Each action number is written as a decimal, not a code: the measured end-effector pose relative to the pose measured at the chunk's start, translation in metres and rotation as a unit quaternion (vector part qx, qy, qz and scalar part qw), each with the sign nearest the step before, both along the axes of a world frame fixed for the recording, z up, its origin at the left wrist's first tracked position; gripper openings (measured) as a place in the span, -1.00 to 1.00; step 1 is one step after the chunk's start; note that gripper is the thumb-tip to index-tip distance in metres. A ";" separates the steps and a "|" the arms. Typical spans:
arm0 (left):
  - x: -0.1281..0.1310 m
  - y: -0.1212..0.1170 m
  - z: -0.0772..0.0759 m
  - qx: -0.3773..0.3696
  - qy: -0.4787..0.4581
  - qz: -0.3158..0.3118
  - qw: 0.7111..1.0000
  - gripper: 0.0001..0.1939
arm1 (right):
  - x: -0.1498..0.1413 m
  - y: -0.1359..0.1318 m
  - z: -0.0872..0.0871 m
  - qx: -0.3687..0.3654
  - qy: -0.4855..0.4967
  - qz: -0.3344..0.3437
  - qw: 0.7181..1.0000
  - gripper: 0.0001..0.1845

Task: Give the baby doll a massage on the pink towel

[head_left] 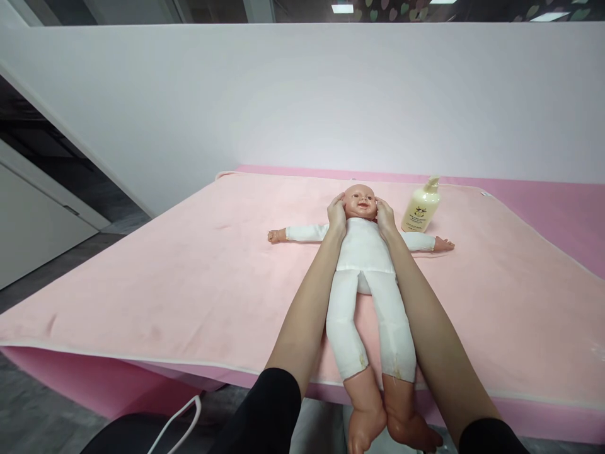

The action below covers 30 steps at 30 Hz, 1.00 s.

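A doll (pixel 365 252) is lying on its back on a pale pink blanket (pixel 189 271), its head towards the wall and its face turned up. Its body and limbs are showing white cloth, with yellowish stains near the lower ends of the legs. Its arms are stretching out to both sides, and its bare feet are reaching past the near edge of the tabletop (pixel 553 211).

The left hand (pixel 336 215) and the right hand (pixel 386 217) are cupping the doll's head from opposite sides, their fingers lying along its sides and holding it between them. The person's forearms are running up on either side of the doll's body, and black sleeves (pixel 265 410) are covering the upper parts.

Just beyond the doll's arm on the right, a pale yellow pump bottle (pixel 420 208) is standing on the blanket, near the right hand. The blanket is covering most of the pink tabletop, which is showing along the far side and the near edge.

Behind, a plain white wall (pixel 283 94) is rising, with a dark strip of glass (pixel 312 11) running above it. At the lower left, a white cord (pixel 182 424) is looping over something dark, and grey floor (pixel 28 397) is showing.
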<state>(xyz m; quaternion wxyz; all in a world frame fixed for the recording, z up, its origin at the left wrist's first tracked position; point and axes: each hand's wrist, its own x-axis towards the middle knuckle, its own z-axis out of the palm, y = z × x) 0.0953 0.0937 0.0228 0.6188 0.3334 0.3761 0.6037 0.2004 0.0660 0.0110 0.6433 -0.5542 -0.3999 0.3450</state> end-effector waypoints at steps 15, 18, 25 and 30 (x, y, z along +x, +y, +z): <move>-0.024 -0.009 0.010 0.148 0.176 -0.070 0.971 -0.53 | 0.015 -0.013 0.014 0.005 -0.138 0.019 0.990 -0.58; -0.026 -0.006 0.001 0.199 0.207 -0.134 0.949 -0.28 | 0.010 -0.018 0.013 0.036 -0.164 0.075 0.983 -0.36; -0.028 0.000 -0.013 0.264 0.256 -0.116 0.923 -0.20 | 0.004 -0.015 0.000 0.067 -0.166 -0.005 0.984 -0.13; -0.026 -0.002 -0.012 0.262 0.268 -0.111 0.920 -0.12 | 0.008 -0.012 -0.006 0.079 -0.156 -0.022 0.984 -0.13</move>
